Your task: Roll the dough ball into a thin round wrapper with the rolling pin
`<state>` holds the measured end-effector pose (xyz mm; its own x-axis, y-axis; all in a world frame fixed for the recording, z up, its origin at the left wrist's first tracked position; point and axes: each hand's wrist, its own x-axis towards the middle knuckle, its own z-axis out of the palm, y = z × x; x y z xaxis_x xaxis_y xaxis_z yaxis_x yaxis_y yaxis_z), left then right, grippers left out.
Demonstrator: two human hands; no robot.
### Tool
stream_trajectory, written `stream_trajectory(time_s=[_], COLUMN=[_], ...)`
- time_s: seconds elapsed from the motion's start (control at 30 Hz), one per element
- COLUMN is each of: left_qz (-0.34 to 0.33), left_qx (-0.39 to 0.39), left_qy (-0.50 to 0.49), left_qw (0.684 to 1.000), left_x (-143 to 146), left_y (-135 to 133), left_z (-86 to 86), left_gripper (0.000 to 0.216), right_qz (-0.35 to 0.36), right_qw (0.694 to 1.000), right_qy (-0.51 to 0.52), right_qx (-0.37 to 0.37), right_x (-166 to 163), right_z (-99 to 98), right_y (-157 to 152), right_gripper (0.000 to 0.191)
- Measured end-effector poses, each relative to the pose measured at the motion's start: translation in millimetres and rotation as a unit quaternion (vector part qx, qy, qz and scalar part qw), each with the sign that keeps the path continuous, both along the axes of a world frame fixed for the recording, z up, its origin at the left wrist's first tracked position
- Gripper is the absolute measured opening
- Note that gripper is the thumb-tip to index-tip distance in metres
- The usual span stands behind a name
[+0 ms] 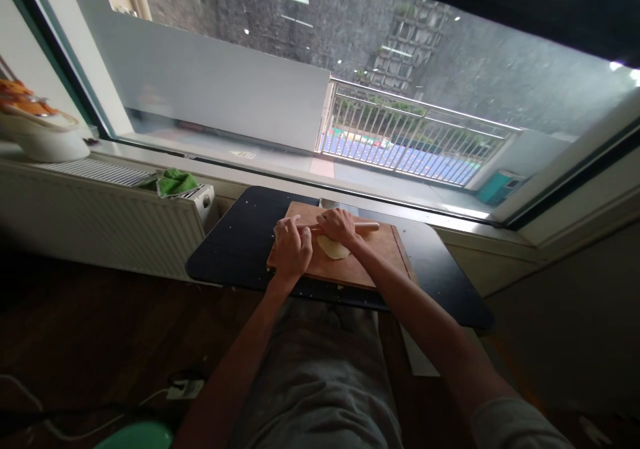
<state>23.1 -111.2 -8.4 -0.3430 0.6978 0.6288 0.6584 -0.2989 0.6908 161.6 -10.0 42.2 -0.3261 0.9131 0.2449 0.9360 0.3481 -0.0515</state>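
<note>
A wooden rolling pin [369, 226] lies crosswise over a flat, pale piece of dough [334, 249]. My left hand [293, 244] is closed over the pin's left end, hiding that end. Further right, my right hand [337, 225] grips the pin with curled fingers, and the pin's right end sticks out beyond it. The dough shows on the near side of the pin, partly covered by it and by my right hand. Beneath them is a brown wooden cutting board [383, 256].
The board rests on a black table [230, 242] with scattered crumbs. Behind the board sits a partly hidden pale object [345, 206]. A window [225, 89] rises beyond the table. At left, a radiator [125, 216] carries a green cloth [177, 181] and a white container [50, 139].
</note>
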Motion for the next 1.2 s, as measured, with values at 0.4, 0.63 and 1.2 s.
stream_trajectory(time_s=[0.4, 0.63, 1.2], left_qz=[-0.008, -0.009, -0.013], left_qx=[-0.011, -0.021, -0.021], left_qy=[-0.025, -0.057, -0.058], left_qw=[1.000, 0.998, 0.998], left_x=[-4.1, -3.6, -1.2], left_y=[1.0, -1.0, -0.7], left_z=[-1.1, 2.2, 3.2], left_gripper=[0.031, 0.029, 0.030], right_qz=[0.006, -0.020, -0.038], right_qw=[1.000, 1.000, 0.999], right_qy=[-0.012, 0.006, 0.023], right_qx=[-0.023, -0.006, 0.023], right_x=[15.5, 27.7, 20.5], right_z=[4.4, 3.0, 0.0], right_y=[-57.3, -83.8, -42.8], right_gripper=[0.034, 0.037, 0.039])
